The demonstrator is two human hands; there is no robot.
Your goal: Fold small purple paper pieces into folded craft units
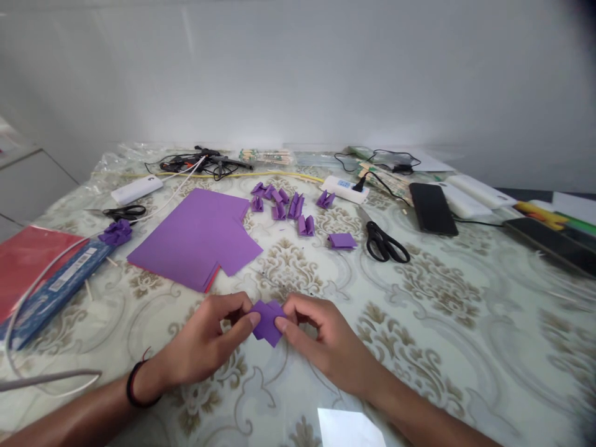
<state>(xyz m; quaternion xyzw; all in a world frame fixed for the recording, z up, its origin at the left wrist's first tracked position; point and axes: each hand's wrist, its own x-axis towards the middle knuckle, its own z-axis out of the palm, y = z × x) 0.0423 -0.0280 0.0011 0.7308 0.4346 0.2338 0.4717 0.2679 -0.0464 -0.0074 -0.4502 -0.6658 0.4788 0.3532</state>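
Observation:
A small folded piece of purple paper (269,324) is held between my two hands near the front middle of the table. My left hand (212,338) pinches its left side between thumb and fingers. On the right side, my right hand (326,341) grips it the same way, thumb on top. Beyond my hands lies a stack of purple paper sheets (195,233), with a red edge showing underneath. Several folded purple paper pieces (295,205) stand further back. One flatter folded piece (342,241) sits to their right.
Black-handled scissors (384,242) lie right of centre; another pair (125,213) is at the left. A power strip (345,189), phone (433,209) and cables are toward the back and right. Blue packaging (60,285) and a red sheet (32,261) lie at left.

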